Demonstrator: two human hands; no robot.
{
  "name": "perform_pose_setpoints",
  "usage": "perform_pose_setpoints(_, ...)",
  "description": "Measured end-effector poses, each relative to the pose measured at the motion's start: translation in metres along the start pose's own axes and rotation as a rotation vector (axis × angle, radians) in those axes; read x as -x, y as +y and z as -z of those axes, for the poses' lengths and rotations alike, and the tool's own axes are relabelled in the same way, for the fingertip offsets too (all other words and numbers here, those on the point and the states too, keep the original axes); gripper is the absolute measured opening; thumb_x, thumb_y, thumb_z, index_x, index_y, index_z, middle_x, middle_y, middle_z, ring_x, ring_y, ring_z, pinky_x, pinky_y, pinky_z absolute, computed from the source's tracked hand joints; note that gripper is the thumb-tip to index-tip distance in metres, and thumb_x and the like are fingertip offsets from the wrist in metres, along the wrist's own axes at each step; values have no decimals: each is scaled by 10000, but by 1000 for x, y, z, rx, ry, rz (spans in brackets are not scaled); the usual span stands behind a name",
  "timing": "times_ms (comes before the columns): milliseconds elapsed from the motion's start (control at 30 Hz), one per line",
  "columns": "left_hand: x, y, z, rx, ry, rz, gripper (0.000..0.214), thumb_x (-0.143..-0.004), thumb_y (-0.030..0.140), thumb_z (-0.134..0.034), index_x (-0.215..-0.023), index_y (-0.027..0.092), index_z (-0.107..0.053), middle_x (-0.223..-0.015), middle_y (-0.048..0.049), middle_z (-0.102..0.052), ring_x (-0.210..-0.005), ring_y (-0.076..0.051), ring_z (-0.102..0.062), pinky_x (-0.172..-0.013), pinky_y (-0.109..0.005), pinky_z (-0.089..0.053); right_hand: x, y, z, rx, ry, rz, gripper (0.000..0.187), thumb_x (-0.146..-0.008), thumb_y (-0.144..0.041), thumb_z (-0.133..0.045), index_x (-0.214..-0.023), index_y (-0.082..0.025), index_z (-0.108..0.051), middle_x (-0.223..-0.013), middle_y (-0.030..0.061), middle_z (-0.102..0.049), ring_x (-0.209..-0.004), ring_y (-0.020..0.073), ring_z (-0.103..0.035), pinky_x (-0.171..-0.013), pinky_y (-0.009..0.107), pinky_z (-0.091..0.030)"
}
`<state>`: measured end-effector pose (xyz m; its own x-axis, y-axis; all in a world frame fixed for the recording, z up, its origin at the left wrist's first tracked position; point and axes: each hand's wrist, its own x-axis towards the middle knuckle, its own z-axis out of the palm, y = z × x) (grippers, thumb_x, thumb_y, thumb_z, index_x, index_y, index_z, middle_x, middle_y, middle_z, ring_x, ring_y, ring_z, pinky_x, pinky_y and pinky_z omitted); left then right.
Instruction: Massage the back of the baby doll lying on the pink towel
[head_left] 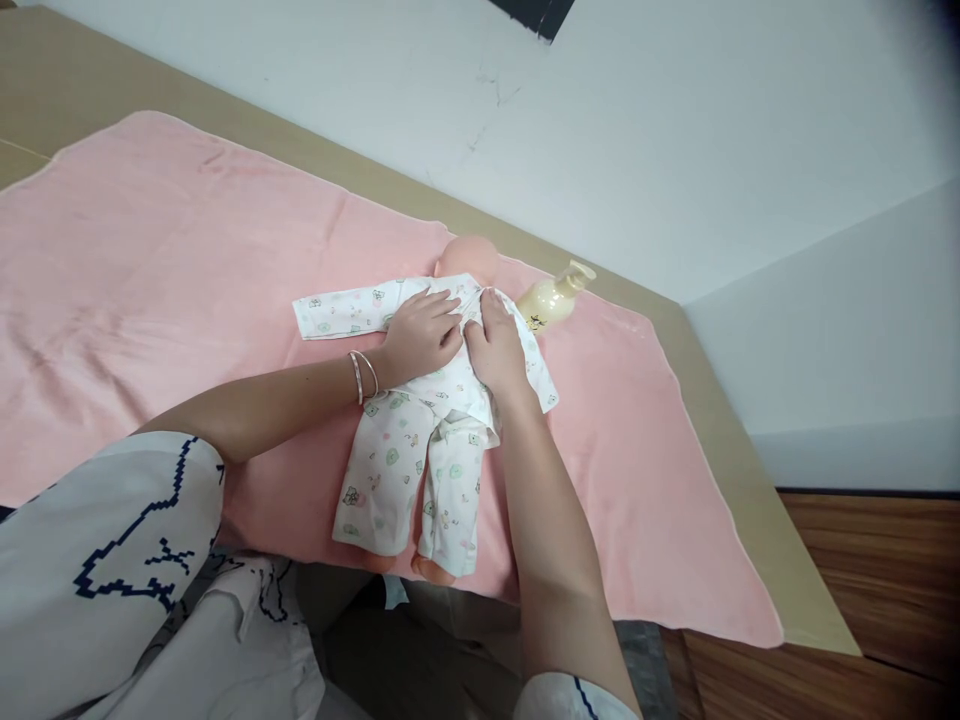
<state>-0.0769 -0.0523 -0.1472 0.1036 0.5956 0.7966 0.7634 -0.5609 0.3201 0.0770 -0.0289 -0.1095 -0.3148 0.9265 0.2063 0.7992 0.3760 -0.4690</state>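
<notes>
A baby doll (466,256) lies on its back on a pink blanket (150,260), dressed in a white printed shirt (337,310) and matching trousers (390,470). Its feet point toward me. My left hand (420,335), with two silver bangles on the wrist, rests fingers-down on the doll's chest. My right hand (496,345) sits beside it, its fingers pinched on the shirt front near the collar. The doll's face is mostly hidden behind my hands.
A pale yellow pump bottle (553,297) lies on the blanket just right of the doll's head. The blanket covers a tan surface (757,500) set against a white wall. Wooden floor (885,580) shows at lower right.
</notes>
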Motion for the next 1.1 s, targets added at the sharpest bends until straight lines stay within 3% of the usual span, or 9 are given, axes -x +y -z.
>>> perform_pose_setpoints(133,1,0,0,16,-3,35,280,-898,168,-486,-843,198,-759,-1097,-80,-793,-1195,-265,-697,-1040,-495,-547,0,0,-1,10,20,7,682,-915,-325,-366,-1556,-92,-343,-1644,162,-317,-1554,290,-258,-1274,580,-183)
perform_pose_setpoints(267,-2,1,1,-11,-61,164,327,-911,187,-479,-1106,156,-738,-1255,-116,-738,-1264,-279,-643,-1118,-501,-486,4,-5,0,29,44,-2,649,-935,-346,-355,-1540,-113,-376,-1632,155,-348,-1546,305,-276,-1262,608,-190)
perform_pose_setpoints(467,-10,8,7,-83,-258,339,490,-948,267,-479,-1391,80,-568,-1539,-193,-502,-1480,-354,-409,-1245,-552,-283,19,-29,-1,171,89,5,573,-960,-271,-310,-1426,-3,-508,-1521,240,-489,-1482,365,-389,-1220,598,-309)
perform_pose_setpoints(633,-15,12,10,-60,-309,400,637,-930,254,-459,-1532,66,-369,-1598,-194,-417,-1518,-320,-349,-1270,-528,-228,23,-35,-2,188,85,95,524,-957,-229,-320,-1383,-45,-563,-1512,208,-512,-1478,361,-393,-1231,591,-294)
perform_pose_setpoints(700,-15,12,10,-54,-309,409,654,-925,250,-454,-1548,85,-338,-1605,-185,-409,-1522,-312,-343,-1269,-530,-228,20,-30,-1,121,72,75,519,-981,-265,-311,-1402,-82,-552,-1551,182,-474,-1500,342,-361,-1240,584,-280)
perform_pose_setpoints(900,-13,11,8,-72,-322,385,513,-965,274,-444,-1454,126,-492,-1597,-184,-423,-1518,-336,-346,-1264,-562,-226,5,-11,-1,-112,78,-31,530,-981,-423,-402,-1428,-151,-482,-1600,160,-405,-1535,298,-292,-1262,557,-232)
perform_pose_setpoints(1100,-12,11,9,-80,-313,379,501,-968,269,-469,-1444,119,-510,-1584,-186,-442,-1507,-336,-364,-1263,-551,-238,8,-11,-4,-147,185,-46,369,-940,-438,-480,-1225,-205,-502,-1306,146,-621,-1220,325,-569,-1034,547,-473)
